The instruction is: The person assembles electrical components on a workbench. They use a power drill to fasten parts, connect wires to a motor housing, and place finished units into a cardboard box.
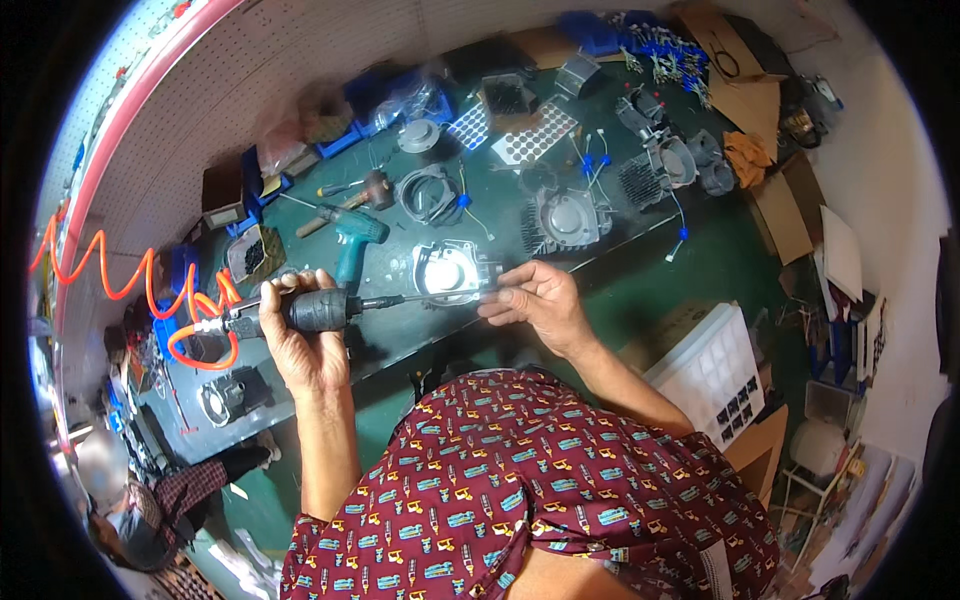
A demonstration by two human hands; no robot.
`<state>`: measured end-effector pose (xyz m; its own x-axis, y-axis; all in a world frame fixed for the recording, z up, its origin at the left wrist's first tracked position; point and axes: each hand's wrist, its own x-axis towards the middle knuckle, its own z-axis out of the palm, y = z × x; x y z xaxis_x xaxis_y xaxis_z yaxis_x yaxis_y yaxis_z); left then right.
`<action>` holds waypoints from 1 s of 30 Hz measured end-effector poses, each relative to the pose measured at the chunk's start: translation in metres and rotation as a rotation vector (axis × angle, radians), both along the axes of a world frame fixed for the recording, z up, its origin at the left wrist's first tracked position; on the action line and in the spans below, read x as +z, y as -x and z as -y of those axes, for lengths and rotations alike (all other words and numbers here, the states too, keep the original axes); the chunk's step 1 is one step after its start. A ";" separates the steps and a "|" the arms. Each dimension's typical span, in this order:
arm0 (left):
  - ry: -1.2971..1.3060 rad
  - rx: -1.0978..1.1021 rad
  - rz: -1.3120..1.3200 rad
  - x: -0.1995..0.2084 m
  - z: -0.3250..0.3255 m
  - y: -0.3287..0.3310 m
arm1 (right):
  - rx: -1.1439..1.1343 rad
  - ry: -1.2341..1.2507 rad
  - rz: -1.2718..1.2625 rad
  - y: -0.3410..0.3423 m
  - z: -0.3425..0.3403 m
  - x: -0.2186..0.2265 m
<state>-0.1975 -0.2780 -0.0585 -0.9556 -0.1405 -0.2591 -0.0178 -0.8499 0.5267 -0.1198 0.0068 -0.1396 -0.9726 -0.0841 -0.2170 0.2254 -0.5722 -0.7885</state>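
Observation:
My left hand (305, 335) grips a black pneumatic screwdriver (318, 311) held level, its bit pointing right toward a bright metal engine housing (447, 270) on the green workbench (640, 275). An orange coiled air hose (150, 290) runs from the tool's back end off to the left. My right hand (535, 298) is at the housing's right edge, fingers pinched around the tip of the bit or a small fastener there; which one I cannot tell.
A teal cordless drill (355, 240), a hammer (362, 190), a finned cylinder part (565, 220), wire coils (428, 195) and blue bins (262, 170) lie on the bench. A white drawer unit (715, 370) and cardboard boxes (775, 205) stand to the right. Another person (150, 500) sits at lower left.

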 end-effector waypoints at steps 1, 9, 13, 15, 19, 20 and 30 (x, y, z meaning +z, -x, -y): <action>0.020 0.023 -0.005 0.000 -0.003 -0.002 | 0.028 -0.022 -0.026 0.002 -0.005 -0.004; 0.170 0.080 -0.114 0.014 -0.014 -0.021 | 0.286 -0.219 -0.125 0.025 -0.024 -0.016; 0.338 0.103 -0.158 0.010 -0.016 -0.025 | 0.220 -0.815 -0.593 0.050 -0.013 -0.028; 0.395 0.105 -0.180 0.006 -0.021 -0.027 | 0.277 -0.937 -0.639 0.058 -0.005 -0.041; 0.674 0.142 -0.181 -0.008 -0.034 -0.031 | 0.425 -1.139 -0.658 0.067 0.011 -0.047; 0.747 0.148 -0.193 -0.012 -0.036 -0.031 | 0.466 -1.192 -0.646 0.068 0.016 -0.046; 0.863 0.146 -0.293 -0.050 -0.050 -0.038 | 0.744 -1.317 -0.469 0.072 0.035 -0.055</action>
